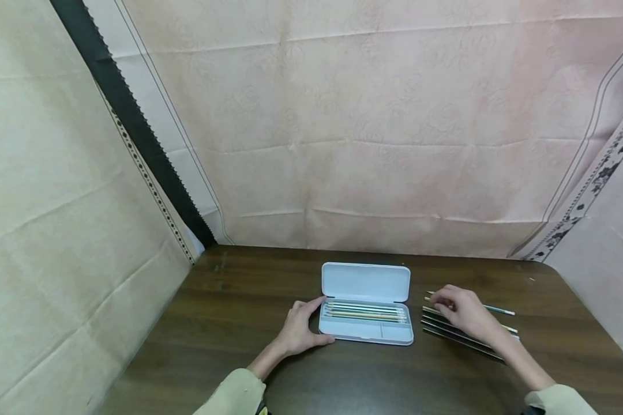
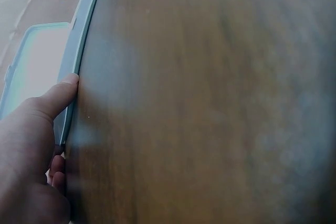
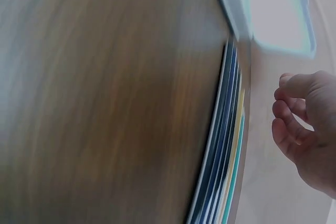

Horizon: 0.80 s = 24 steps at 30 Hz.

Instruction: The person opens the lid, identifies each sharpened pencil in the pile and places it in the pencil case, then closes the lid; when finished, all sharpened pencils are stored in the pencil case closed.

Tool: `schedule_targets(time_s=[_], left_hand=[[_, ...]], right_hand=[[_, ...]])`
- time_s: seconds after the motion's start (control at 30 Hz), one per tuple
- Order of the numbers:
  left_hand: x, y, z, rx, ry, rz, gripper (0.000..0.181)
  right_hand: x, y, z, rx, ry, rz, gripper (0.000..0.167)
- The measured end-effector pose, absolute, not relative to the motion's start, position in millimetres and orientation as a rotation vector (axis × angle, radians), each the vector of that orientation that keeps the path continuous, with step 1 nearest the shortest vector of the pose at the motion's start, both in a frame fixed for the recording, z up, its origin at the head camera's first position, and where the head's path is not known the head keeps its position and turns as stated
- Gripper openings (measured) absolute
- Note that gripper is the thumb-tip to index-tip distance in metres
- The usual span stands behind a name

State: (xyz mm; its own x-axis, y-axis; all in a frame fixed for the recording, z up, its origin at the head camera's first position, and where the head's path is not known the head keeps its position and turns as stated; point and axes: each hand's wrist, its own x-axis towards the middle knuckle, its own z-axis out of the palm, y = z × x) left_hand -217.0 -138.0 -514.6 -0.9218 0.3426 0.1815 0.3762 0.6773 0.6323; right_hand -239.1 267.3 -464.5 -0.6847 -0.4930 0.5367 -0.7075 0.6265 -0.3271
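A light-blue pencil case (image 1: 394,334) lies with its lid up on the table, several pencils (image 1: 366,311) side by side in its rear part. My left hand (image 1: 297,331) holds the case's left end, its thumb (image 2: 65,90) against the front edge. To the right of the case lie several loose pencils (image 3: 223,145), dark ones in front and lighter or teal ones behind. Over them is my right hand (image 1: 467,314), fingers (image 3: 286,114) loosely bent, no pencil visible between them; in the head view it covers part of the pencils.
The brown wooden table (image 1: 228,323) ends at a pale patterned cloth (image 1: 368,144) hanging behind it. More cloth hangs at the left (image 1: 47,230) and right sides, and a dark strip (image 1: 135,121) slants down toward the table's back left corner.
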Motion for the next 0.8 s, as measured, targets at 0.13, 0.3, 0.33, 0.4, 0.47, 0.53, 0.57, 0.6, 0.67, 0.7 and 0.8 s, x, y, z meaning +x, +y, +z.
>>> schedule_targets(time_s=[0.13, 0.3, 0.33, 0.4, 0.47, 0.53, 0.57, 0.6, 0.67, 0.7, 0.8], left_hand=[[-217.4, -139.2, -512.6, -0.611, -2.818, -1.086, 0.091], [-216.4, -139.8, -512.2, -0.608, -2.821, -1.094, 0.091], [-216.5, -139.6, -512.6, -0.609, -2.823, -1.091, 0.091], [-217.0, -138.9, -512.9, -0.614, -2.825, -1.097, 0.091], [-218.1, -138.1, -513.0, -0.619, -2.823, -1.102, 0.091], [-219.0, -137.5, -513.2, -0.621, -2.824, -1.103, 0.091], [-219.0, -137.4, -513.3, -0.623, -2.819, -1.105, 0.091], [-219.0, -137.4, -513.1, -0.623, -2.816, -1.106, 0.091], [-218.8, -137.5, -513.0, -0.624, -2.813, -1.104, 0.092], [-218.5, -137.5, -513.0, -0.625, -2.813, -1.101, 0.092], [-216.7, -138.2, -513.0, -0.618, -2.823, -1.100, 0.091]], right_hand=[[-239.0, 297.8, -465.8, 0.913, -2.393, 0.686, 0.027], [-235.9, 330.0, -471.3, 0.785, -2.467, 0.632, 0.028], [-235.3, 335.4, -472.9, 0.764, -2.479, 0.624, 0.028], [-234.3, 345.4, -475.9, 0.728, -2.491, 0.605, 0.028], [-234.0, 353.9, -478.3, 0.691, -2.497, 0.583, 0.028], [-234.1, 361.0, -480.3, 0.661, -2.508, 0.558, 0.029], [-234.2, 363.8, -481.3, 0.649, -2.513, 0.543, 0.029], [-234.5, 366.2, -482.2, 0.643, -2.518, 0.527, 0.029], [-235.5, 370.3, -484.6, 0.639, -2.520, 0.504, 0.031], [-236.3, 372.3, -486.2, 0.645, -2.516, 0.495, 0.031], [-237.4, 376.4, -491.3, 0.656, -2.496, 0.484, 0.034]])
